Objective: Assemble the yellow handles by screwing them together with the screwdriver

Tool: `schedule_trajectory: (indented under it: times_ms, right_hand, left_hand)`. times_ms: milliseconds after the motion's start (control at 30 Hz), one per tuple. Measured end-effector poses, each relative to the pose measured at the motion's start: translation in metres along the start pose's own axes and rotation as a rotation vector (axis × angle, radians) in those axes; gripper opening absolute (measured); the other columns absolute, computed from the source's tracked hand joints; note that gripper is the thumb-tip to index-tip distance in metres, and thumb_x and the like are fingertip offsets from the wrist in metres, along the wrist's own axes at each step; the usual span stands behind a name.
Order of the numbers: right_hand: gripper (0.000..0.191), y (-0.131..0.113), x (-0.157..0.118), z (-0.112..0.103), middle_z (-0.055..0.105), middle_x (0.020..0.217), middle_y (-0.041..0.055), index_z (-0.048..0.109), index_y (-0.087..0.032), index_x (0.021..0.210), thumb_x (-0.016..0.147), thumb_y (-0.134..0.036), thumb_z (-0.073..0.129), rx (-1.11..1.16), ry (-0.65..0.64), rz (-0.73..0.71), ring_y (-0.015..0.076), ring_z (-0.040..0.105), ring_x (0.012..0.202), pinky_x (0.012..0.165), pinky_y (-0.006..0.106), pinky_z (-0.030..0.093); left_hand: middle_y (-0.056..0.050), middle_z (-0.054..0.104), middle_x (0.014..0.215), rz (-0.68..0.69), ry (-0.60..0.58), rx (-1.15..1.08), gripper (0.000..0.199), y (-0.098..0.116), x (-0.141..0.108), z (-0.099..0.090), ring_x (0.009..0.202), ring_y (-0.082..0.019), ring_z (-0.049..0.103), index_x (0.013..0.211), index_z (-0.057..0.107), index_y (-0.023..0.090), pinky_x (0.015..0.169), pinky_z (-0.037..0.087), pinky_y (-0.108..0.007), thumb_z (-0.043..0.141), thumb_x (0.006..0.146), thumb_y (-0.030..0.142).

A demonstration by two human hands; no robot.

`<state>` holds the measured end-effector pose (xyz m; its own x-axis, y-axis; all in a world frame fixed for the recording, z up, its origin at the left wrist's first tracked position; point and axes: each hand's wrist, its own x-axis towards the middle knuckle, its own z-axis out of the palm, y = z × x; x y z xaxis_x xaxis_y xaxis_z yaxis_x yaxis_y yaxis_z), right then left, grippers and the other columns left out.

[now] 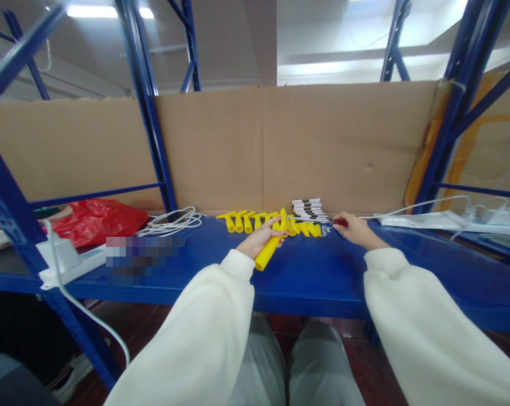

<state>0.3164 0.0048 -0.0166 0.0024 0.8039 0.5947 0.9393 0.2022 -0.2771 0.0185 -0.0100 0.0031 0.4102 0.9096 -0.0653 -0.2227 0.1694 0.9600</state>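
My left hand [263, 238] is closed around a yellow T-shaped plastic handle [268, 254], its round tube end pointing down toward me. Off to the right, my right hand [353, 228] grips a screwdriver [338, 222] by its dark red handle. Its thin shaft runs left to the head of the yellow piece; whether the tip is inside cannot be made out. Behind my left hand stands a row of similar yellow T-shaped pieces [239, 222]. Smaller yellow pieces [309, 229] lie between my hands, beside a small scatter of screws [324, 230].
White strips with dark marks [307, 208] are stacked against the cardboard wall [322, 146]. On the left are a red plastic bag [96, 220], a coiled white cable [174, 220] and a power strip [85, 262]. A white packet [419, 219] lies right on the blue shelf [309, 276].
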Motion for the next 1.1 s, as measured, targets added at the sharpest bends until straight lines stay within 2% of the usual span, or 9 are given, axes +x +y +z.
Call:
schedule_trajectory:
  times_ms: [533, 767, 1100]
  right_hand:
    - [0.013, 0.0025, 0.0009, 0.0015, 0.075, 0.093, 0.0068, 0.067, -0.023, 0.091, 0.081, -0.026, 0.06, -0.022, 0.013, -0.01, 0.0253, 0.067, 0.089, 0.079, 0.039, 0.049]
    - [0.013, 0.0034, 0.001, 0.0022, 0.075, 0.089, 0.007, 0.068, -0.023, 0.09, 0.08, -0.027, 0.061, -0.022, 0.018, -0.026, 0.0237, 0.067, 0.082, 0.074, 0.036, 0.049]
    - [0.012, 0.0013, 0.0004, 0.0009, 0.075, 0.085, 0.0058, 0.067, -0.023, 0.088, 0.08, -0.03, 0.061, -0.024, 0.009, -0.03, 0.0229, 0.067, 0.079, 0.071, 0.035, 0.048]
  left_hand:
    - [-0.004, 0.068, 0.077, 0.024, -0.027, -0.014, 0.078, -0.0027, 0.0033, -0.0017, 0.048, -0.01, 0.057, 0.153, 0.032, 0.021, 0.045, 0.046, -0.018, 0.051, 0.083, -0.008]
    - [-0.004, 0.068, 0.077, 0.03, -0.037, -0.024, 0.078, -0.0025, 0.0025, -0.0012, 0.047, -0.01, 0.057, 0.152, 0.035, 0.021, 0.044, 0.045, -0.018, 0.055, 0.082, -0.007]
    - [-0.003, 0.066, 0.074, 0.071, 0.0, 0.009, 0.076, -0.0008, -0.0003, 0.0021, 0.046, -0.01, 0.055, 0.148, 0.039, 0.017, 0.042, 0.042, -0.017, 0.055, 0.078, -0.008]
